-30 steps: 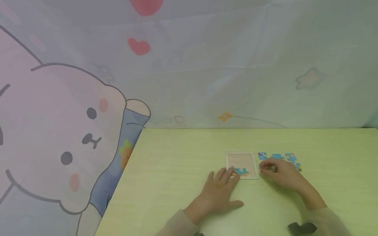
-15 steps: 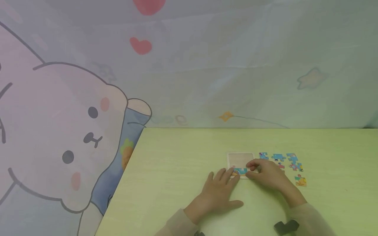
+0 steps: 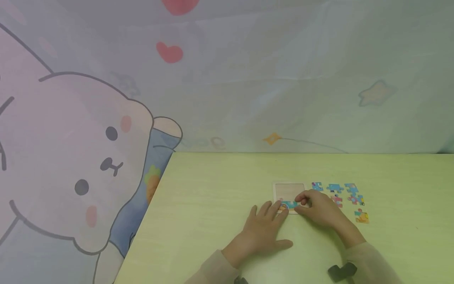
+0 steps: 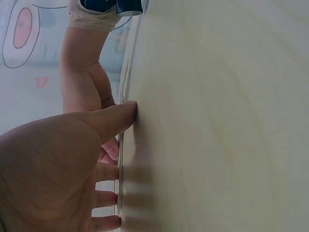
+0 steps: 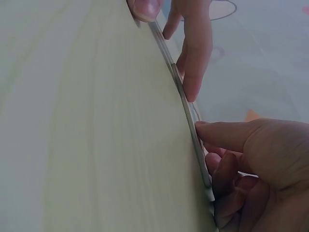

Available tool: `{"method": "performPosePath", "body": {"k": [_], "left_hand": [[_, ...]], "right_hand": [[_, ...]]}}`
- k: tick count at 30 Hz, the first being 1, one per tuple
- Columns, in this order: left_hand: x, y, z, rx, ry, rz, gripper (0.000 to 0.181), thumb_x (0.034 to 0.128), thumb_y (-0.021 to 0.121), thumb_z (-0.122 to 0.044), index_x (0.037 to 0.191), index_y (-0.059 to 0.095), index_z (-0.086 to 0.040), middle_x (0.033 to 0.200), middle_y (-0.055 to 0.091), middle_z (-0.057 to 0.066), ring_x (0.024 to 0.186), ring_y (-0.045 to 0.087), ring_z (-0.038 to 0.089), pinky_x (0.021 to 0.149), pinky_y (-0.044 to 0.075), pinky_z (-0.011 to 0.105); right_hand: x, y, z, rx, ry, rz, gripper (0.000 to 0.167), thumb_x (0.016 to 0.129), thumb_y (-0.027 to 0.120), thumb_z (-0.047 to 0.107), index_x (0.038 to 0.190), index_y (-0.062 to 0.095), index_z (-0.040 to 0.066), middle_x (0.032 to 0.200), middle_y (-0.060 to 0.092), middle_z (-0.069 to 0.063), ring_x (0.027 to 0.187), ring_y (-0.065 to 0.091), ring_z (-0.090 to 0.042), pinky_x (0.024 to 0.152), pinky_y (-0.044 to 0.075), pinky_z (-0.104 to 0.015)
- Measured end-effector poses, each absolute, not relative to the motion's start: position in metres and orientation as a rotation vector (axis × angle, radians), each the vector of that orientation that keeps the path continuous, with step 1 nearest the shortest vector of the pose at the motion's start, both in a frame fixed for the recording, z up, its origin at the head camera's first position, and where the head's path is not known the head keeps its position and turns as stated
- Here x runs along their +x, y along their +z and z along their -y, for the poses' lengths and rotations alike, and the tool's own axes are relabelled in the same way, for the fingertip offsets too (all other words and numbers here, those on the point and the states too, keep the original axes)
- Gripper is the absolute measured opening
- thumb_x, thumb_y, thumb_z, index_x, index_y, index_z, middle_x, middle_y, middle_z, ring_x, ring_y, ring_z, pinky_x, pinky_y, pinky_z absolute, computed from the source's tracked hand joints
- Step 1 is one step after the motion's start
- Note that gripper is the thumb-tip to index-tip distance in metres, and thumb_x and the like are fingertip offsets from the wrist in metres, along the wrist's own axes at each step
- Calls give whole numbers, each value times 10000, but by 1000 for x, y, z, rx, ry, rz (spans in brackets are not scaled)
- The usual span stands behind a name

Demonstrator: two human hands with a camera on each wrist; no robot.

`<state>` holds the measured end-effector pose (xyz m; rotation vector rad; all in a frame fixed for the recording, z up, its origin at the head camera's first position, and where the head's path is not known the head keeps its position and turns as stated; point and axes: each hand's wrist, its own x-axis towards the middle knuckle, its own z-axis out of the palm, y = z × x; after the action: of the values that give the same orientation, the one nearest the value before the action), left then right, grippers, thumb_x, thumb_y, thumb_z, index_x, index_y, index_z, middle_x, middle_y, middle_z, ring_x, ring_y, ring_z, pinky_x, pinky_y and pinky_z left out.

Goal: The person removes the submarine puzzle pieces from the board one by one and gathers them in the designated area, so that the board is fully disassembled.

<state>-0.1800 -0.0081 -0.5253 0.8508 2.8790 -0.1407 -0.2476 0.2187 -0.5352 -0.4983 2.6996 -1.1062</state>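
A shallow square puzzle tray (image 3: 289, 191) lies on the table, with joined teal and orange puzzle pieces (image 3: 291, 205) along its near side. My left hand (image 3: 260, 228) is spread flat, its fingertips resting on the tray's near left corner and the pieces there. At the near right corner my right hand (image 3: 320, 211) pinches a puzzle piece between thumb and forefinger, mostly hidden by those fingers. In the right wrist view, the right thumb (image 5: 224, 134) reaches the tray edge while the other fingers are curled.
Several loose jigsaw pieces (image 3: 334, 188) lie right of the tray, some partly behind the right hand. One orange and yellow piece (image 3: 361, 216) sits apart, nearer the front. A printed cloth (image 3: 227, 86) hangs behind the pale green table (image 3: 213, 189).
My right hand has moved left from the loose pieces to the tray's near right corner, uncovering more loose pieces. It barely moves over the last half second. My left hand stays put.
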Motion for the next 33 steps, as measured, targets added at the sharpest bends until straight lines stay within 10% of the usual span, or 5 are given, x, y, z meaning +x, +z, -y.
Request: {"method": "performPosePath", "body": {"k": [33], "left_hand": [[-179, -521, 9, 851, -99, -2863, 879, 956, 405, -797, 1655, 288, -277, 1730, 158, 15, 1539, 256, 281, 1148, 348, 592]], "right_hand": [[-246, -530, -229, -534, -1219, -2677, 103, 1002, 684, 170, 1102, 697, 149, 961, 686, 23, 765, 581, -158, 711, 475, -356]]}}
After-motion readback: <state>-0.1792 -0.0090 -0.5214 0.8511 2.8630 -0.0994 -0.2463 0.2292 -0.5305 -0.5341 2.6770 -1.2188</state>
